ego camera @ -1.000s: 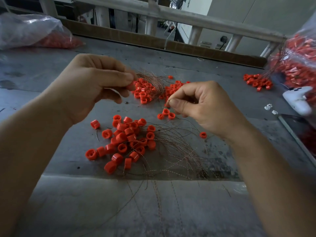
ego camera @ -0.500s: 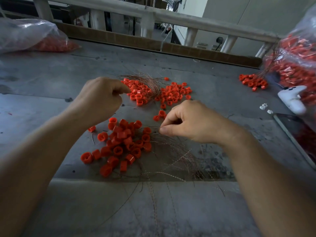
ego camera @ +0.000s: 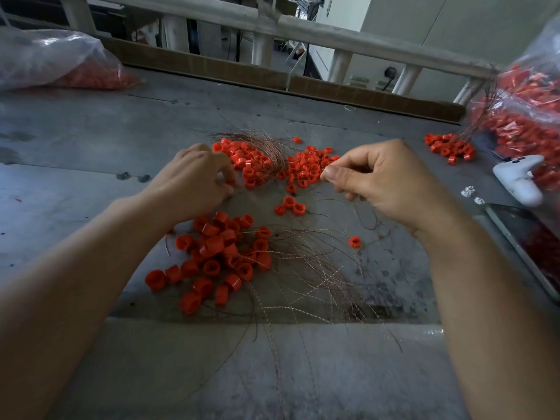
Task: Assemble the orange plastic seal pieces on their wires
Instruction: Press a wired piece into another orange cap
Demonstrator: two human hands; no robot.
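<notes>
The fingers [ego camera: 222,174] of the left hand [ego camera: 194,180] are curled and pinch an orange piece [ego camera: 231,181] at the left edge of the far pile [ego camera: 251,162]. The right hand [ego camera: 385,180] presses thumb and forefinger together on a thin wire [ego camera: 368,221], which trails near-right beneath the palm. On the tabletop [ego camera: 91,165], the near pile [ego camera: 218,256] lies between the forearms, its wires [ego camera: 315,268] fanning lengthwise toward the near right.

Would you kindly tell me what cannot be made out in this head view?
All in the head view:
- Left hand: its curled fingers hide whatever it grips.
- Right hand: any wire in its pinch is too thin to see.
- Bag at right: cut by the frame edge, contents blurred by plastic.
</notes>
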